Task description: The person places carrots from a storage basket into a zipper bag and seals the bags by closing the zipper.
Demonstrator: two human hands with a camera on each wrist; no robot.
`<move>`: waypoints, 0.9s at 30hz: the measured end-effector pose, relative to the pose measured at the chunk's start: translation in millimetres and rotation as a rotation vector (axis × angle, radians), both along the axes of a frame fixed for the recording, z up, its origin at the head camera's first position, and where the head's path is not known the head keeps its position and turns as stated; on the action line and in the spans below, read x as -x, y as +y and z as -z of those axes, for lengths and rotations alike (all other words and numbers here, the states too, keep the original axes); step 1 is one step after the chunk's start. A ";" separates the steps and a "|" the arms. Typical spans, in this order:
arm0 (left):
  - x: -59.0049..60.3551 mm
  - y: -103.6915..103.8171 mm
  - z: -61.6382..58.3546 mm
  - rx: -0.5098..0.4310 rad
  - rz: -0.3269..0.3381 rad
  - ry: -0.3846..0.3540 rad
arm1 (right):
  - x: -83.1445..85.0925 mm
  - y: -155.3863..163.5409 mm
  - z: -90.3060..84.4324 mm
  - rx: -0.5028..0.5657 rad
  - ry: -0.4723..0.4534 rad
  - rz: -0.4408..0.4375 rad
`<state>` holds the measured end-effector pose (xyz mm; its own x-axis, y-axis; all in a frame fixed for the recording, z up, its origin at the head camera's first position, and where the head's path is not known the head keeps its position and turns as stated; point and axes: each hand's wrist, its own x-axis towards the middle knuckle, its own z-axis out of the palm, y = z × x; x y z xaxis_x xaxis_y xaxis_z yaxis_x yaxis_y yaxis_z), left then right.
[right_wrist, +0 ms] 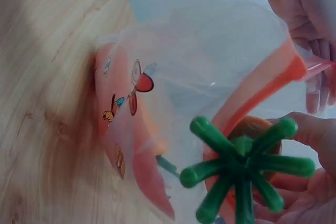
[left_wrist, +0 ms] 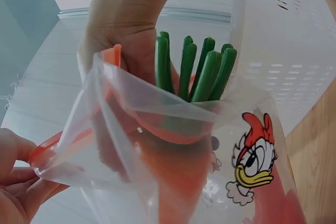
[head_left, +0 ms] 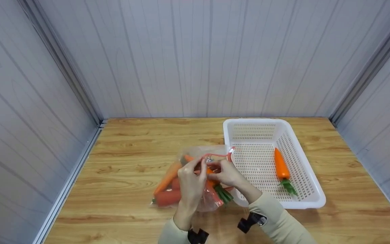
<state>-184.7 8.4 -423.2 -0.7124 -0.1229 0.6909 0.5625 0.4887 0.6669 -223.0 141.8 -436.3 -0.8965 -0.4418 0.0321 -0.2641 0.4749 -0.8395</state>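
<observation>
A clear zip bag with an orange seal strip and cartoon prints lies on the wooden table, holding several orange toy carrots. My left hand pinches the bag's orange rim and holds the mouth open. My right hand grips one carrot at the bag's mouth. Its green stems stick out past the rim towards me. A white perforated basket stands just right of the hands, with one carrot lying in it.
Grey panel walls close in the table at the back and on both sides. Bare wood stretches left of the bag and along the front edge. The basket fills much of the right half.
</observation>
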 end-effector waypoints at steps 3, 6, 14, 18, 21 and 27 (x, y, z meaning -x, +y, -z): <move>-0.1 1.2 1.1 0.007 -0.016 0.000 | 0.4 -2.6 0.0 0.035 -0.010 0.009; 0.7 1.7 1.3 0.002 -0.032 0.020 | 2.4 -5.6 1.7 0.112 0.009 -0.009; 2.5 1.8 2.2 -0.016 -0.026 0.060 | -19.1 -9.7 -28.9 0.173 0.039 -0.077; 2.7 2.2 1.3 -0.021 -0.019 0.041 | -22.0 -0.9 -22.7 0.182 0.033 -0.102; 2.4 2.5 0.9 -0.025 -0.012 0.043 | -23.3 7.8 -16.8 0.186 0.030 -0.098; 2.7 3.0 3.3 -0.035 0.003 0.047 | -34.4 24.9 -23.6 0.247 0.002 -0.089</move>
